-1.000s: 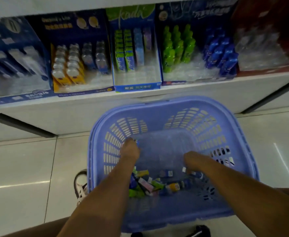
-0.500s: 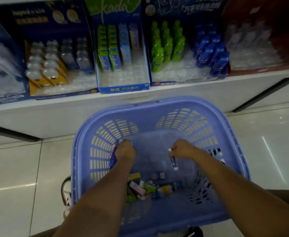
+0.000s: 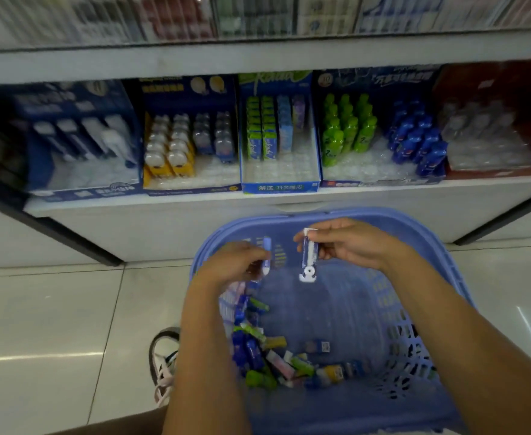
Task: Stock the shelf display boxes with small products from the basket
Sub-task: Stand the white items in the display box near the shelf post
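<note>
Change: both hands are up out of the pile now, where half a second back they were down among the loose stock; I read that as the pick finished and the carry to the shelf starting.
Left hand (image 3: 235, 266): fingers curled shut around a small blue-and-white tube-shaped packet (image 3: 266, 257), its pale tip poking out past the knuckles.
Right hand (image 3: 349, 243): thumb and fingertips pinch the top of a second small blue packet with a white hang tab (image 3: 308, 259), which dangles free below the grip.
Position: I see both packets held above the far rim of the lilac slotted plastic basket (image 3: 421, 350), just short of the shelf edge.
Remaining stock: a jumble of small blue, green, yellow and pink packets (image 3: 276, 359) lies in the basket's near-left corner, so plenty of trips are left.
Targets: 5 cardboard display boxes line the white shelf (image 3: 163, 202); the blue-fronted middle box (image 3: 279, 186) has bare tray at its front.
Match: motion blur stops me reading which box these 2 blue packets belong to.
Next: I judge a forward reach to the shelf, then seating each packet upright in a free slot.
</note>
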The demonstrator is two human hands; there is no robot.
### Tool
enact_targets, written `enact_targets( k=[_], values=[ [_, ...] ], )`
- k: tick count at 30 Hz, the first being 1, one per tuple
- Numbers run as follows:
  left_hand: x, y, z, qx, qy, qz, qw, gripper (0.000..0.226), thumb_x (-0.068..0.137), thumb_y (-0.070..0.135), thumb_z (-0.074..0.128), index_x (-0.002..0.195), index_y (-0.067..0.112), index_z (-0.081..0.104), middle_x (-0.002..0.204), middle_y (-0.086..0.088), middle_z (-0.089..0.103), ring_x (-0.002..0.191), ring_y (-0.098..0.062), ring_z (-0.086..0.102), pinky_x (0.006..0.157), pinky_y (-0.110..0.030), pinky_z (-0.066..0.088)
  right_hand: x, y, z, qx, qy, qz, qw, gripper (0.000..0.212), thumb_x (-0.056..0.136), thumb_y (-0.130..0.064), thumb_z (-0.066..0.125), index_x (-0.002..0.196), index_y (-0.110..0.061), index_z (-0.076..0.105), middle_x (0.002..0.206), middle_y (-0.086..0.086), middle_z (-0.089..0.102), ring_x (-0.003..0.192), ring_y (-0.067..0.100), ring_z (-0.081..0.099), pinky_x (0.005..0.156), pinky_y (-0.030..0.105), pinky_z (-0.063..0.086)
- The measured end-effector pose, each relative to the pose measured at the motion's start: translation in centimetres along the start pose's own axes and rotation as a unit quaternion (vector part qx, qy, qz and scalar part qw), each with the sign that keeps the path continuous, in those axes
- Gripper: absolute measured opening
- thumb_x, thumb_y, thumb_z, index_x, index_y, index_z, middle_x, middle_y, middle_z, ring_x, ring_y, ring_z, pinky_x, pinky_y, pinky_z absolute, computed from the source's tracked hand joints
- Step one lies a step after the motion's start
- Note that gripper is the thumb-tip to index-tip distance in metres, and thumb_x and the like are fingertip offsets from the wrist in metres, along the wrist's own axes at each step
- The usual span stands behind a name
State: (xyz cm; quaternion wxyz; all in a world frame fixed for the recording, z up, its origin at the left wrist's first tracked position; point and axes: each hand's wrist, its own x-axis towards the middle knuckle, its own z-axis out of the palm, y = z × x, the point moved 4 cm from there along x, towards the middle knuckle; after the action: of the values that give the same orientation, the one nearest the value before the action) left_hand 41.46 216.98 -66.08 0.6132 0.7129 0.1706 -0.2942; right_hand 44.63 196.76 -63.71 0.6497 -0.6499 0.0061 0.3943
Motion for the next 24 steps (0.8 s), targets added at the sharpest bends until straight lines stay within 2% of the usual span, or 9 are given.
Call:
enact_targets(
  k=[2,5,7,9,12,16,18,21,24],
  values=[
    [-3.4,2.4,-3.2,-0.08,0.015,0.055,0.995,0.009,0.089,0.011,0.061,0.082,0.006,0.064,0.077,-0.011,0.065,0.076,-0.022,0.06,0.078,-0.033,0.055,0.1,-2.5,2.4,-0.014,-0.025,-0.05,0.998,0.022,0.08,-0.026,0.063,0.095,-0.016,0.075,0.095,0.004,0.068,0.07,0.008,0.056,0.063,0.017,0.048],
    [-8.0,4.9,-8.2,-0.147,0.088,0.148,0.974,0.012,0.089,0.014,0.061,0.08,0.01,0.065,0.068,0.001,0.066,0.068,-0.013,0.063,0.071,-0.025,0.058,0.8,-6.1,6.2,-0.007,-0.011,-0.146,0.989,0.021,0.074,-0.028,0.067,0.09,-0.018,0.076,0.095,-0.002,0.073,0.064,0.005,0.058,0.063,0.015,0.05],
    [-10.3,5.5,-11.5,-0.185,0.166,0.197,0.949,0.01,0.089,0.017,0.063,0.08,0.013,0.065,0.066,0.005,0.064,0.064,-0.009,0.061,0.069,-0.023,0.058,1.8,-8.9,8.7,-0.015,0.029,-0.21,0.977,0.017,0.073,-0.026,0.071,0.087,-0.018,0.074,0.081,-0.002,0.072,0.062,0.007,0.061,0.062,0.016,0.051],
    [-11.8,5.5,-14.4,-0.204,0.265,0.226,0.915,0.007,0.088,0.02,0.064,0.083,0.016,0.067,0.063,0.006,0.058,0.06,-0.007,0.057,0.064,-0.02,0.056,3.3,-11.8,11.2,-0.032,0.066,-0.259,0.963,0.007,0.078,-0.014,0.072,0.084,-0.017,0.069,0.067,-0.003,0.07,0.057,0.007,0.063,0.058,0.016,0.051],
    [-13.2,4.4,-17.8,-0.221,0.377,0.238,0.867,0.012,0.088,0.026,0.065,0.094,0.017,0.069,0.072,0.003,0.052,0.063,-0.007,0.05,0.061,-0.017,0.052,6.1,-16.0,15.4,-0.07,0.115,-0.311,0.941,0.013,0.083,-0.004,0.068,0.079,-0.015,0.063,0.063,-0.004,0.066,0.05,0.006,0.062,0.053,0.016,0.052],
    [-13.9,2.3,-20.5,-0.257,0.426,0.238,0.834,0.02,0.085,0.03,0.068,0.103,0.021,0.07,0.09,0.001,0.059,0.072,-0.008,0.052,0.069,-0.02,0.05,10.9,-19.4,21.0,-0.157,0.137,-0.347,0.914,0.004,0.086,-0.009,0.066,0.086,-0.01,0.063,0.071,-0.001,0.062,0.06,0.011,0.061,0.065,0.026,0.055],
    [-14.2,1.6,-21.4,-0.282,0.439,0.244,0.818,0.025,0.082,0.029,0.071,0.105,0.018,0.071,0.094,0.002,0.067,0.077,-0.007,0.06,0.068,-0.016,0.051,13.4,-20.4,23.2,-0.225,0.162,-0.358,0.892,0.007,0.087,-0.01,0.065,0.09,-0.004,0.066,0.076,0.007,0.066,0.065,0.013,0.059,0.067,0.024,0.05],
    [-14.3,1.0,-22.5,-0.303,0.456,0.249,0.799,0.027,0.08,0.026,0.074,0.105,0.015,0.071,0.095,0.004,0.073,0.082,-0.002,0.067,0.067,-0.012,0.051,16.8,-21.2,26.0,-0.301,0.179,-0.357,0.866,0.012,0.087,-0.01,0.063,0.093,-0.001,0.069,0.089,0.014,0.071,0.075,0.017,0.061,0.067,0.018,0.046],
    [-14.0,0.8,-23.2,-0.323,0.459,0.253,0.788,0.021,0.079,0.024,0.075,0.1,0.021,0.071,0.087,0.009,0.074,0.077,0.002,0.067,0.065,-0.01,0.05,19.2,-21.9,28.2,-0.391,0.181,-0.339,0.836,0.016,0.089,-0.014,0.06,0.097,-0.004,0.069,0.101,0.012,0.07,0.093,0.024,0.064,0.083,0.031,0.049]
  ],
)
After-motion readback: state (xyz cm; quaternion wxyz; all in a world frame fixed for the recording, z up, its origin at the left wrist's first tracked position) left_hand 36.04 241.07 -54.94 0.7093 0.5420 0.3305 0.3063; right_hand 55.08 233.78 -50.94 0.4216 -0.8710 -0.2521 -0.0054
